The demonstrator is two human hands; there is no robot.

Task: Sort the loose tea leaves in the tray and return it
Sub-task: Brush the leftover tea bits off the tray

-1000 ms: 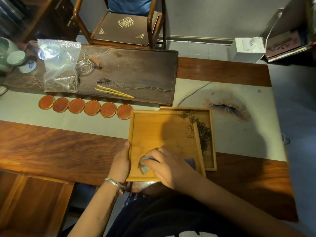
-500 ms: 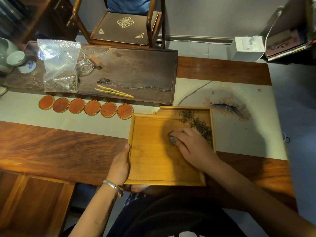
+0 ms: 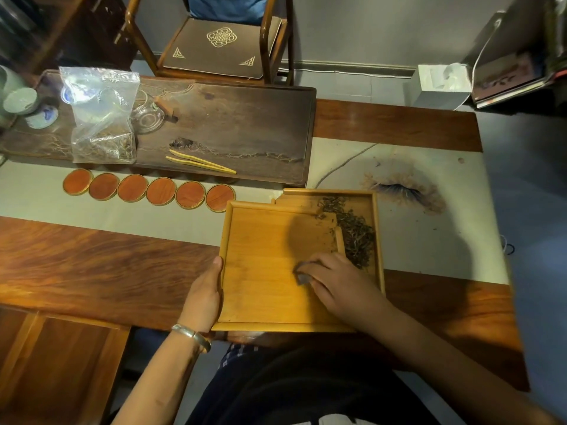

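1. Tray [image 3: 264, 271], centre frame: floor mostly swept bare.
2. Leaves [image 3: 356, 237]: heaped right of centre, over the tray's right edge into a second tray [image 3: 378, 228]; a few strays left. Return not yet done.
3. Left hand [image 3: 204, 294]: clamped on tray's left rim.
4. Right hand [image 3: 340, 283]: pinching a grey scraper [image 3: 302, 273], just below the heap.

A dark wooden armchair [image 3: 214, 41] with a brown embroidered cushion stands past the reddish-brown wooden table's [image 3: 92, 265] far edge, on grey floor [image 3: 352, 84], before a grey wall [image 3: 368, 29].
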